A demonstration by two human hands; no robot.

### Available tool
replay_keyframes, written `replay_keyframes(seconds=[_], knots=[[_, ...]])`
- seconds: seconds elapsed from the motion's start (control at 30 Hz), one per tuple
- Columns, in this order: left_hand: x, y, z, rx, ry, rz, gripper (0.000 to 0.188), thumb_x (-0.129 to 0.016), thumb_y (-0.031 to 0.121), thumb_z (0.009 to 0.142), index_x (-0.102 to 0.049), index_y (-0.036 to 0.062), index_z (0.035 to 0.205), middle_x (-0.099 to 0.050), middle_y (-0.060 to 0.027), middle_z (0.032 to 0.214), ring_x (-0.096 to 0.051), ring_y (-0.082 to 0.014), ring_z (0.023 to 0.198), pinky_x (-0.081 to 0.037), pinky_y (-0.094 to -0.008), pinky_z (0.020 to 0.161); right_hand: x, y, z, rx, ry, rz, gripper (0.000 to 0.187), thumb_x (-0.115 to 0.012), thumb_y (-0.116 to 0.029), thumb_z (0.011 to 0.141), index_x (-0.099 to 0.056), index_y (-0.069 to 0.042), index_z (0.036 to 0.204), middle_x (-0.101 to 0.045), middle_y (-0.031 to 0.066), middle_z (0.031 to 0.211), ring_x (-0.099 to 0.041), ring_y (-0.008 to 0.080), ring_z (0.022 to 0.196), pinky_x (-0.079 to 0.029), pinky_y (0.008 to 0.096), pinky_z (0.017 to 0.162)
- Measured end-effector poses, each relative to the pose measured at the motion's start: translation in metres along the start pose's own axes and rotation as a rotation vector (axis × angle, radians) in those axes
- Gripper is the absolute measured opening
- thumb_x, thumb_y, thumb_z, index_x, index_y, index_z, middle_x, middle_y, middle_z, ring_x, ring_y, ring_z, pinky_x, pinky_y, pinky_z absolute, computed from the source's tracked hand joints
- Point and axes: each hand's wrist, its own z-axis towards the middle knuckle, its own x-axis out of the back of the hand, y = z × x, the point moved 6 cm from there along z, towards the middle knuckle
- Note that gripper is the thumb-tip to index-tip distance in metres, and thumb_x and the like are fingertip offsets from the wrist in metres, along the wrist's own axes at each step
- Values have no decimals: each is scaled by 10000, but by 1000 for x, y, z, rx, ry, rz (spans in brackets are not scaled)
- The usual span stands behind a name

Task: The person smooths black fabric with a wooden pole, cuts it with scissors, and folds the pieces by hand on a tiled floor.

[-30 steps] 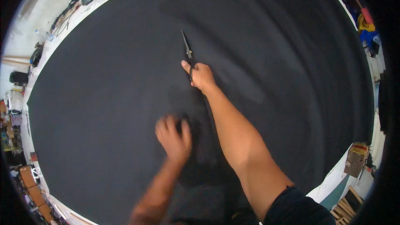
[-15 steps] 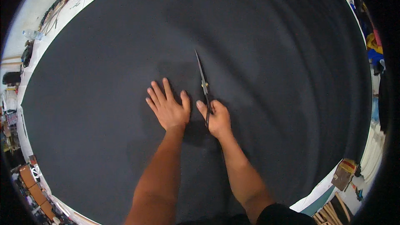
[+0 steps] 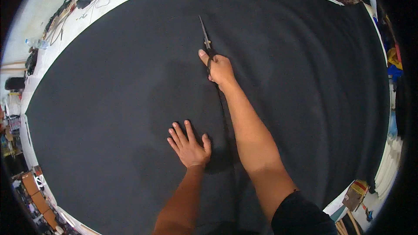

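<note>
Beyond the left edge of the black cloth [image 3: 104, 95] is a clear bottle [image 3: 37, 43]. My left hand [image 3: 190, 149] rests flat, fingers spread, grasping nothing; earlier it lay beside the scissors [image 3: 207, 42], and now it is well behind them. The scissors have moved farther forward over the cloth, grasped in my right hand [image 3: 221, 69], a dark line running back from them.

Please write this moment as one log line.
left hand: flat, fingers spread, on black cloth | right hand: holds scissors, tips pointing away
</note>
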Motion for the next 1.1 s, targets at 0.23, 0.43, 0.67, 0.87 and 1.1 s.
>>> replay_keyframes(seconds=[0.23,0.43,0.67,0.87,1.1], knots=[[1,-8,-1,33,-42,-19,766,-572,413,890,-366,80,1549,-214,-273,1629,-152,-462,1521,-97,-611,1217,-10,-13,5,-86,-114,151,591,-704,-615,879,-543,-75,704,-492,16,573,-487,118,477,-401,282,469],[-1,-5,-4,18,-45,-66,751,-581,414,880,-404,70,1524,-237,-289,1615,-174,-491,1506,-114,-639,1204,-23,-69,111,-37,-132,168,600,-718,-635,848,-566,-62,754,-490,18,580,-481,150,487,-389,314,480],[-3,-9,-6,-3,7,-52,743,-576,428,886,-418,65,1514,-264,-297,1602,-190,-502,1499,-125,-639,1202,-47,-113,193,49,-117,83,564,-732,-567,877,-562,-58,703,-531,34,620,-509,149,505,-416,311,489],[0,2,-1,6,-57,-54,729,-549,439,903,-432,43,1503,-278,-297,1596,-216,-498,1493,-139,-633,1201,-22,-103,162,180,-13,155,532,-684,-536,930,-555,-61,728,-539,38,625,-526,149,521,-425,306,518],[2,-16,-5,4,48,-40,735,-547,445,904,-421,63,1519,-278,-281,1603,-227,-491,1490,-148,-629,1200,102,116,-188,-14,242,188,691,-745,-186,906,-386,25,1457,-561,127,1218,-578,214,1085,-487,358,961]])
